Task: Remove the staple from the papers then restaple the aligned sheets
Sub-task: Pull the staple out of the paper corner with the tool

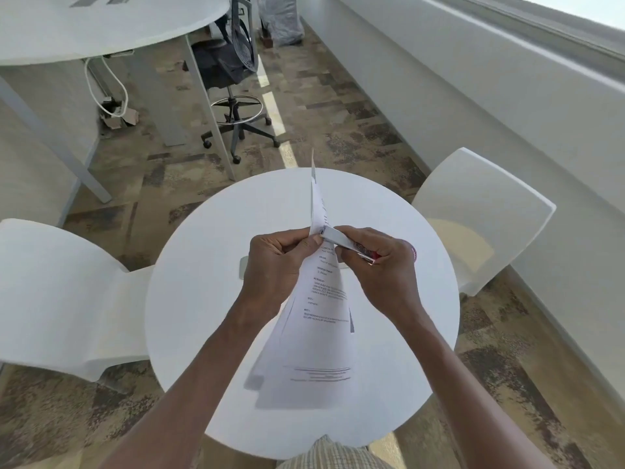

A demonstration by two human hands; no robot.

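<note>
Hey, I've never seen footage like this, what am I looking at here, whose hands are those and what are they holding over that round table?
There is no machine here. One wide-angle camera worn on a person's head looks forward and down, so you see that person's own two arms reaching out from the bottom of the picture.

The left hand pinches a stack of printed papers near its top corner, held up above the round white table. The right hand presses a small silver and red tool against that same corner, where a staple would sit. I cannot tell whether it is a stapler or a staple remover, and the staple itself is too small to see.

Two white chairs stand beside the table. Behind it are a desk and a black office chair.
</note>
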